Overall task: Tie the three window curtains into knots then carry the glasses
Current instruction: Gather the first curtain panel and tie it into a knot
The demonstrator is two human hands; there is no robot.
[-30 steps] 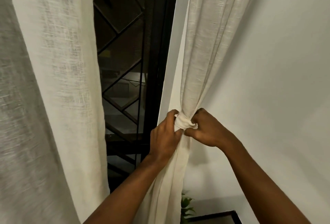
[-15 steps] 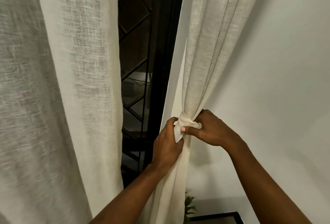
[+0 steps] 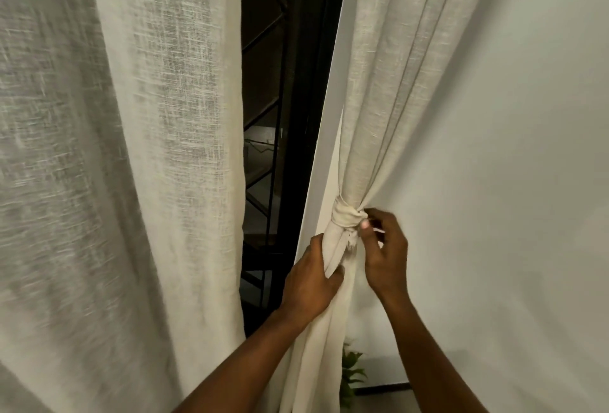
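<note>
A cream linen curtain (image 3: 389, 90) hangs at the right of the window, gathered into a knot (image 3: 346, 216) at mid height. My left hand (image 3: 311, 284) grips the curtain's tail just below the knot. My right hand (image 3: 384, 254) is beside the knot on its right, fingertips touching the knot and the short loose end under it. A second curtain (image 3: 131, 149) of the same cloth hangs loose and unknotted across the left half of the view. No glasses are in view.
Between the curtains is a dark window (image 3: 280, 116) with a black metal grille. A white wall (image 3: 510, 182) fills the right side. Low down, behind the knotted curtain, a green plant (image 3: 351, 370) shows beside a dark edge.
The knot has come out from under my hands. My left hand has slid down the tail and my right hand has loosened off the knot. The view has shifted, so the left curtain covers more.
</note>
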